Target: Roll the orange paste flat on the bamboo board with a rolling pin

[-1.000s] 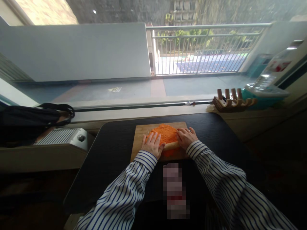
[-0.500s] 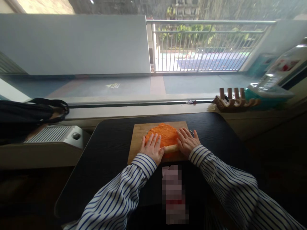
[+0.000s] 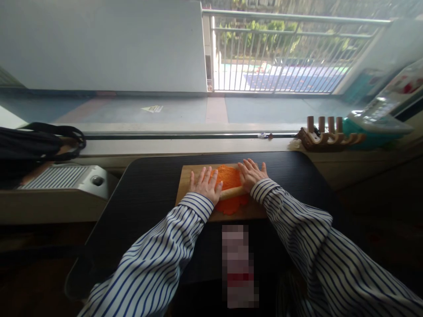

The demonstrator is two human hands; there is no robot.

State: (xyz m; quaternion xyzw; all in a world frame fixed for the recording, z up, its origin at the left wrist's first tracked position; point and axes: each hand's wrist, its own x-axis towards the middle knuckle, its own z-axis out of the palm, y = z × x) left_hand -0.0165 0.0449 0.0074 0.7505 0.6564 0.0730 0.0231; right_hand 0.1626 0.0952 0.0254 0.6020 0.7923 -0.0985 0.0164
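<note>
A wooden rolling pin [image 3: 233, 192] lies across a flat, bright orange sheet of dough [image 3: 228, 174] on a wooden cutting board [image 3: 185, 180]. My left hand [image 3: 205, 184] rests over the pin's left end, its fingers stretched forward and spread, palm down. Over the right end lies my right hand [image 3: 251, 175], also flat with fingers extended away from me. The pin's ends are hidden under both hands. Dough shows on the far side of the pin and on the near side.
The board sits on a black table [image 3: 145, 189] by a window sill [image 3: 158, 147]. A brown rack with upright pegs [image 3: 327, 136] and a teal container [image 3: 366, 125] stand right. A dark bag [image 3: 29, 143] and a white radiator [image 3: 62, 176] are left. A pixelated patch covers something near me.
Both hands and the rolling pin have moved forward, away from me, over the dough. More orange dough shows on the near side of the pin. The view has tilted down slightly.
</note>
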